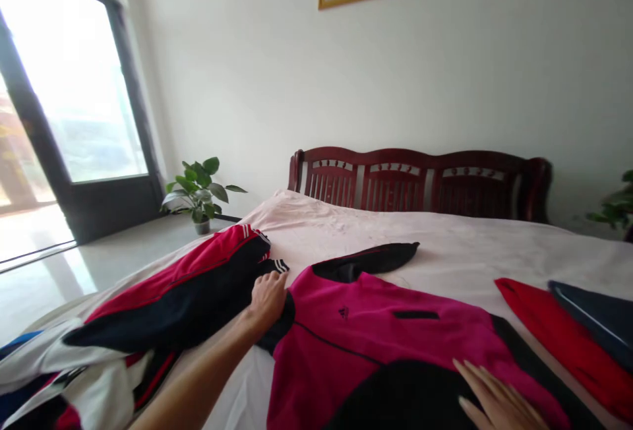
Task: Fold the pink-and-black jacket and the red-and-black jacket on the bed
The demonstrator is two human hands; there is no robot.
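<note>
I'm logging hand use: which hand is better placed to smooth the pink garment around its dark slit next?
Probably the right hand: it's open over the pink garment, fingers pointing toward the dark slit. The left hand is farther away, near the striped cuff.

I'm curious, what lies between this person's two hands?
In the head view, the bright pink front of a pink-and-black top lies between the left hand and the right hand, spread over pale cloth.

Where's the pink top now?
In the head view, the pink top lies low, right of centre, on the pale sheet, between the red and navy garment and the red cloth.
</note>
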